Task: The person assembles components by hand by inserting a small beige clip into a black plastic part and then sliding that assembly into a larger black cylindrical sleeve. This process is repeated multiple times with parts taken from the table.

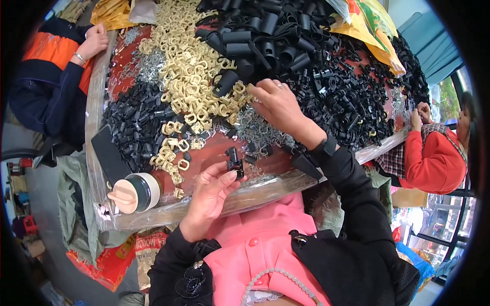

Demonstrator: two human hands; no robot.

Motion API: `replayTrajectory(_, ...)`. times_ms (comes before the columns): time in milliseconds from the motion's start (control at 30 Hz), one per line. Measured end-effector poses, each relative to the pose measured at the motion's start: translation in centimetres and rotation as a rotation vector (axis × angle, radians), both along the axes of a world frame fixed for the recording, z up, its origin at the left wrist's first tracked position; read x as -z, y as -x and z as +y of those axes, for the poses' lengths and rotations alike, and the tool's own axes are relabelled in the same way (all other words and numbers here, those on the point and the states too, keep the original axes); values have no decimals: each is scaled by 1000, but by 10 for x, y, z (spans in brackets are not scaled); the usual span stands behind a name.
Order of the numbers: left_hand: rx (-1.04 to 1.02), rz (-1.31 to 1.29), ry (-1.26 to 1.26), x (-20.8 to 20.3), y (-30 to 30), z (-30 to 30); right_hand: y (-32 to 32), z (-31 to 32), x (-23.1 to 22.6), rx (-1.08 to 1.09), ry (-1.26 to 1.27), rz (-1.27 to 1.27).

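The left hand (208, 195) is pinched narrow, thumb and fingers around a small black plastic part (235, 164), which we find upright above the near side of the table (212, 153). The right hand (280, 108) reaches further in, fingers bent, its fingertips at the edge of a heap of cream buckle-like pieces (189, 86); we cannot tell whether it grips any of them. A dark band (329, 146) circles that wrist.

Just beyond the held part, between the hands, we see loose silver metal clips (258, 125). A few cream pieces trail down the table to the left of the held part, and past them lies a heap of small black parts (135, 115). Further out, we make out large black tubes (250, 43) at the far side and a broad spread of black pieces (342, 102) to the right. Near the left corner, a jar with a pale lid (140, 193) stands beside a flat black object (109, 155). Beyond the table's sides, we see a co-worker (48, 84) on the left and another co-worker (434, 158) on the right.
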State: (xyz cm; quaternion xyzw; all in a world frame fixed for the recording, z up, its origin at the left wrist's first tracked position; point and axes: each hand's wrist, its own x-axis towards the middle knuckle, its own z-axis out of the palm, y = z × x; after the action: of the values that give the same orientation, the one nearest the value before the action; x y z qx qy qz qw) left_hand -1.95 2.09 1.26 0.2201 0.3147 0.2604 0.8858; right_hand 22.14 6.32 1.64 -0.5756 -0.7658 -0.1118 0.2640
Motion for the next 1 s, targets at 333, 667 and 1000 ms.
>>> replayTrajectory(333,-55,-17,-66,-2,-5,-4,-5,-24,6,43,376,730)
replayTrajectory(667,-50,-269,-27,5,-29,-6,41,-84,-8,-139,1010,1798)
replayTrajectory(1000,-11,-246,40,2,-29,0,49,-85,15,-192,787,1884)
